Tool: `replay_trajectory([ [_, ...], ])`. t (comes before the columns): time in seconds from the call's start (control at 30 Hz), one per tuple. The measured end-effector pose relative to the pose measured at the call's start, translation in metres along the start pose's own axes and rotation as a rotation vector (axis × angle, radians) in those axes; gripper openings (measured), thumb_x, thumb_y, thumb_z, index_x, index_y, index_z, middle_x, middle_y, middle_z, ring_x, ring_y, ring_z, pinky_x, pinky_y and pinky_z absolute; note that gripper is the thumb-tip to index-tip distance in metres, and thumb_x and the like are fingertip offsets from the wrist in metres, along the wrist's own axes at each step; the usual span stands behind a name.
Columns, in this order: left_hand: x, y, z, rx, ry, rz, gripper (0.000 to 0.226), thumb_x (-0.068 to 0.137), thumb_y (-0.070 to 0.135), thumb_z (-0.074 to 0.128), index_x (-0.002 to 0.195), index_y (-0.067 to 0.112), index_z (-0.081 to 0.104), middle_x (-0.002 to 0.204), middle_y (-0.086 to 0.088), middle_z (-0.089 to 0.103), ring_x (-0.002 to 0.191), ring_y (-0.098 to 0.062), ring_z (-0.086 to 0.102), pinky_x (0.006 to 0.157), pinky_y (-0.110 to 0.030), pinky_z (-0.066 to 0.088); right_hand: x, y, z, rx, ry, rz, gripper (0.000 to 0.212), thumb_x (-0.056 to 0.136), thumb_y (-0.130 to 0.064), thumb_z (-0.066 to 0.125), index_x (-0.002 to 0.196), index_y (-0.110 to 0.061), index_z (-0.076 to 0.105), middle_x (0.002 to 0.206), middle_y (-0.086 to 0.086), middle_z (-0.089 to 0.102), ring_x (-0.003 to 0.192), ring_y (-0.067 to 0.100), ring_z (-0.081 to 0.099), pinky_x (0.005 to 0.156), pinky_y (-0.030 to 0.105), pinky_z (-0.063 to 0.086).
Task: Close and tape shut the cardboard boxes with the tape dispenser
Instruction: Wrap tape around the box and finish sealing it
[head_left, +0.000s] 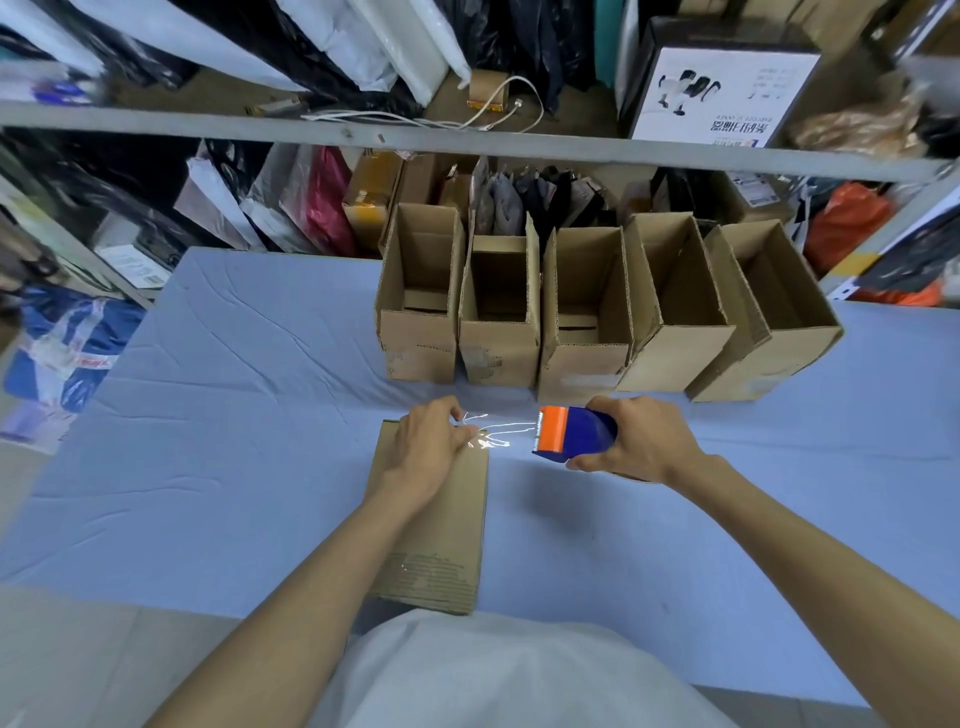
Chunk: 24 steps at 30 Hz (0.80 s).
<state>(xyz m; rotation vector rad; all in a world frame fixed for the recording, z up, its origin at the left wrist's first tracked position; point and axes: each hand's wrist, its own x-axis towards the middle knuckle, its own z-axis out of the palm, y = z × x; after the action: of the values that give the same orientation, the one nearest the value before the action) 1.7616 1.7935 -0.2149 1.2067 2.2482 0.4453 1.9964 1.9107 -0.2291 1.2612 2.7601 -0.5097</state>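
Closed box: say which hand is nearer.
Left. The left hand rests on the closed box, pinching tape; the right hand holds the tape dispenser off to its right.

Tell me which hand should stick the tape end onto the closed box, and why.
Left. The left hand rests on the closed box, pinching the tape end at its far edge. The right hand grips the tape dispenser beside the box, so it likely supplies the tension.

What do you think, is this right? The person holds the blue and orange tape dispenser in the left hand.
Not quite. The head view shows the tape dispenser in the right hand; the left hand pinches the tape.
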Motion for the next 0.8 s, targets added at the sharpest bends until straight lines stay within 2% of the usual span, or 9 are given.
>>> replay_trajectory([
  [0.07,0.003,-0.006,0.004,-0.001,0.012,0.009,0.035,0.089,0.041,0.066,0.111,0.014,0.063,0.095,-0.008,0.067,0.101,-0.028,0.059,0.068,-0.029,0.034,-0.001,0.000,0.000,-0.002,0.005,0.001,0.074,0.066,-0.071,0.070,0.121,-0.026,0.051,0.111,-0.005,0.066,0.098,0.015,0.060,0.069,0.021,0.041],
  [0.2,0.009,-0.021,0.003,-0.059,0.013,-0.009,0.068,0.079,0.052,0.072,0.133,0.013,0.055,0.121,-0.012,0.065,0.115,-0.031,0.057,0.096,-0.039,0.044,0.000,-0.001,0.000,-0.002,0.004,0.008,0.074,0.066,-0.071,0.070,0.122,-0.026,0.052,0.112,-0.005,0.066,0.099,0.015,0.060,0.070,0.021,0.044],
  [0.3,0.011,-0.024,0.006,-0.098,0.030,-0.017,0.058,0.080,0.047,0.074,0.127,0.015,0.058,0.108,-0.008,0.068,0.107,-0.026,0.060,0.095,-0.038,0.045,0.001,-0.003,0.000,-0.009,-0.003,0.010,0.075,0.067,-0.070,0.070,0.123,-0.025,0.051,0.113,-0.005,0.066,0.100,0.015,0.060,0.071,0.021,0.044],
  [0.37,0.007,-0.021,0.010,-0.105,0.069,0.025,0.051,0.083,0.042,0.072,0.126,0.019,0.059,0.102,-0.004,0.064,0.110,-0.025,0.057,0.096,-0.030,0.038,0.000,-0.003,-0.002,-0.019,-0.007,0.015,0.074,0.066,-0.071,0.070,0.122,-0.026,0.051,0.112,-0.005,0.066,0.098,0.015,0.060,0.069,0.021,0.045],
  [0.43,0.000,-0.017,0.017,0.020,0.108,0.035,0.065,0.079,0.052,0.070,0.134,0.024,0.050,0.124,-0.007,0.050,0.126,-0.029,0.042,0.100,-0.029,0.026,0.001,-0.004,-0.001,-0.046,-0.016,0.009,0.073,0.066,-0.071,0.070,0.121,-0.027,0.051,0.111,-0.005,0.066,0.098,0.015,0.060,0.067,0.021,0.041],
  [0.5,-0.007,-0.011,0.024,0.243,0.035,-0.094,0.103,0.065,0.073,0.068,0.147,0.026,0.026,0.150,-0.011,0.020,0.141,-0.035,0.014,0.111,-0.050,0.016,0.001,-0.005,-0.001,-0.068,-0.030,0.002,0.072,0.067,-0.070,0.069,0.121,-0.026,0.050,0.112,-0.005,0.065,0.100,0.015,0.059,0.067,0.020,0.038],
  [0.57,-0.011,-0.006,0.027,0.315,-0.059,-0.216,0.125,0.056,0.081,0.066,0.150,0.022,0.009,0.155,-0.013,0.001,0.143,-0.040,0.003,0.109,-0.063,0.015,0.001,-0.005,-0.002,-0.067,-0.049,0.004,0.072,0.068,-0.070,0.069,0.121,-0.026,0.050,0.114,-0.005,0.065,0.101,0.015,0.059,0.068,0.020,0.038],
  [0.67,-0.006,-0.005,0.023,0.240,-0.051,-0.244,0.120,0.053,0.079,0.067,0.145,0.020,0.017,0.150,-0.012,0.009,0.133,-0.038,0.020,0.102,-0.054,0.029,-0.002,-0.007,-0.007,-0.062,-0.060,0.016,0.072,0.067,-0.071,0.069,0.121,-0.027,0.050,0.113,-0.005,0.065,0.100,0.015,0.059,0.069,0.020,0.042],
  [0.8,0.002,-0.007,0.008,-0.001,-0.066,-0.109,0.114,0.045,0.080,0.063,0.135,0.022,0.025,0.134,0.001,0.021,0.125,-0.029,0.030,0.099,-0.048,0.037,-0.009,-0.014,-0.020,0.022,0.005,0.051,0.073,0.064,-0.072,0.070,0.119,-0.029,0.052,0.110,-0.008,0.066,0.094,0.012,0.057,0.068,0.021,0.043],
])
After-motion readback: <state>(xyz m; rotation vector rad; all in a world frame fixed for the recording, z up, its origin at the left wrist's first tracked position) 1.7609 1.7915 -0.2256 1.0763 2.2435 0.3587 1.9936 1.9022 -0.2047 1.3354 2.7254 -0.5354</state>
